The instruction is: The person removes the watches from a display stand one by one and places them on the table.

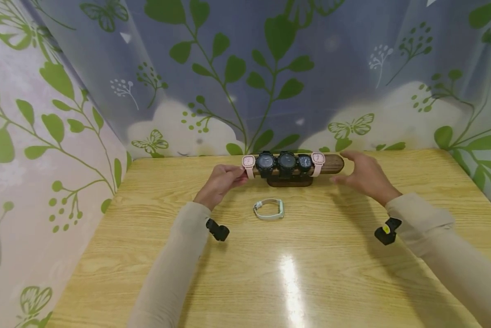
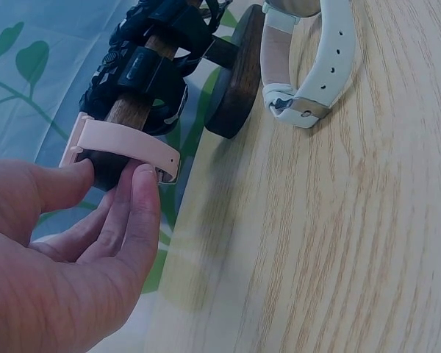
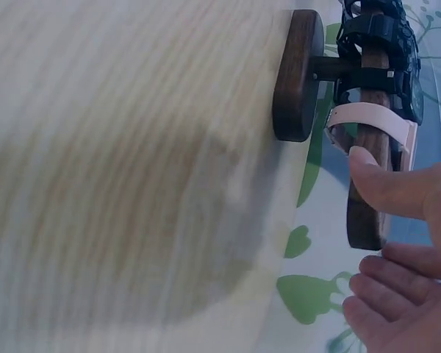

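A dark wooden watch stand stands at the table's far edge, its bar carrying several watches. At the bar's left end, my left hand pinches a pink watch; in the left wrist view the thumb is by its case and the fingertips are at its strap. My right hand is spread around the bar's bare right end, thumb overlapping the bar in the right wrist view and fingers loosely extended. Beside it on the bar sits a second pink watch. Between the pink ones are black watches.
A pale mint watch, its strap buckled in a loop, lies on the wooden table in front of the stand. A leaf-patterned curtain hangs right behind the table's far edge.
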